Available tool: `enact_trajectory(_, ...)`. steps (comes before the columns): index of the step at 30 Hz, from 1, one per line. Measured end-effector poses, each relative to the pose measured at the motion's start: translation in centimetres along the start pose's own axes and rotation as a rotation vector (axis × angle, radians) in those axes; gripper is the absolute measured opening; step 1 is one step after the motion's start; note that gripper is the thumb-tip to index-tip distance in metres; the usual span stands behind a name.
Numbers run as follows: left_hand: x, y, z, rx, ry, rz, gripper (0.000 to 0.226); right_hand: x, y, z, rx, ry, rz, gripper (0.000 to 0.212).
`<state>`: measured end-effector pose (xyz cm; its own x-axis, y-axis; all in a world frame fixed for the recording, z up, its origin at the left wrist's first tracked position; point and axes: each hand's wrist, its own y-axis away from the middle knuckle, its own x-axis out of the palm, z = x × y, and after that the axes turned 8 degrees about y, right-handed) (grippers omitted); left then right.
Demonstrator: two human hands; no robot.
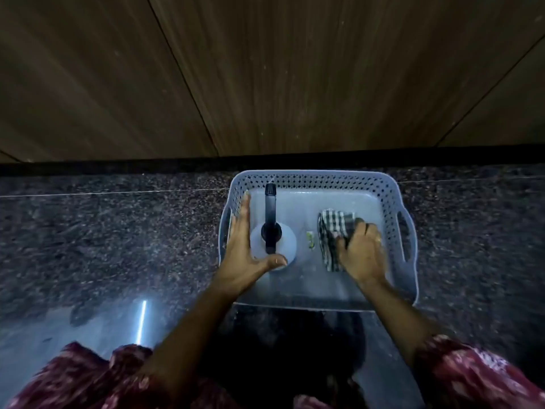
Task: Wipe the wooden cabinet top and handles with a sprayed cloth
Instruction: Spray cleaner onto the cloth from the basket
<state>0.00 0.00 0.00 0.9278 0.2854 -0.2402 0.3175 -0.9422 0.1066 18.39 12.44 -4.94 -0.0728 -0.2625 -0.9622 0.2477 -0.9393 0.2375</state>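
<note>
A pale blue perforated basket [392, 199] sits on the dark granite floor in front of wooden cabinet doors [265, 75]. Inside it stands a white spray bottle [287, 242] with a black trigger head, seen from above. My left hand [244, 246] is spread around the bottle's left side, fingers apart, thumb curled under its near edge. To the right lies a folded black-and-white checked cloth [333, 231]. My right hand [361, 249] has its fingers closed over the cloth's right side.
A small yellowish scrap [310, 240] lies on the basket floor between bottle and cloth. Speckled granite floor [118, 237] spreads left and right of the basket. A light streak reflects at lower left. Red patterned clothing fills the bottom edge.
</note>
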Motion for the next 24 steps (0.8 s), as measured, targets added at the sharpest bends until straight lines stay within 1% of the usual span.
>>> enact_trajectory(2,0.7,-0.3,0.3,0.026,0.022,0.006,0.118,0.3,-0.9,0.0,0.12,-0.149,-0.001,0.051)
enact_trajectory(4,1.2,-0.7,0.5,0.013,0.028,-0.033,0.111,0.2,-1.7,0.0,0.219,-0.341,0.095,0.053)
enact_trajectory(6,1.7,-1.6,0.3,0.068,0.075,-0.058,0.09,0.0,-2.4,-0.1,0.302,-0.506,0.209,0.052)
enact_trajectory(7,1.8,-2.1,-0.1,0.092,0.109,-0.056,0.077,-0.3,-2.5,-0.2,0.306,-0.561,0.243,0.046)
enact_trajectory(9,2.1,-2.9,-1.2,0.107,0.163,-0.034,0.055,-1.0,-2.2,-0.2,0.281,-0.703,0.245,0.031)
enact_trajectory(10,2.2,-3.2,-1.7,0.137,0.165,-0.022,0.05,-1.3,-2.0,-0.2,0.27,-0.81,0.248,0.03)
enact_trajectory(12,2.5,-3.5,-2.3,0.215,0.191,0.013,0.04,-2.0,-1.3,-0.3,0.263,-1.118,0.292,0.041)
enact_trajectory(13,2.6,-3.5,-2.9,0.231,0.203,0.014,0.037,-2.5,-0.9,-0.4,0.278,-1.295,0.338,0.042)
enact_trajectory(15,2.4,-3.8,-3.8,0.225,0.217,0.003,0.034,-3.5,-0.3,-0.5,0.296,-1.646,0.464,0.03)
enact_trajectory(16,2.4,-3.7,-4.7,0.202,0.235,0.022,0.03,-4.0,-0.1,-0.6,0.303,-1.775,0.525,0.025)
enact_trajectory(17,2.2,-3.5,-5.6,0.179,0.237,0.045,0.026,-4.5,0.2,-0.7,0.305,-1.86,0.582,0.028)
enact_trajectory(19,1.9,-2.9,-7.0,0.138,0.256,0.111,0.023,-4.7,0.3,-0.6,0.296,-1.954,0.642,0.044)
enact_trajectory(21,2.1,-1.9,-7.9,0.059,0.297,0.146,0.019,-4.7,0.6,-0.5,0.282,-1.99,0.654,0.059)
enact_trajectory(24,2.9,-0.4,-8.4,-0.053,0.334,0.176,0.019,-4.9,0.7,-0.1,0.264,-1.979,0.65,0.065)
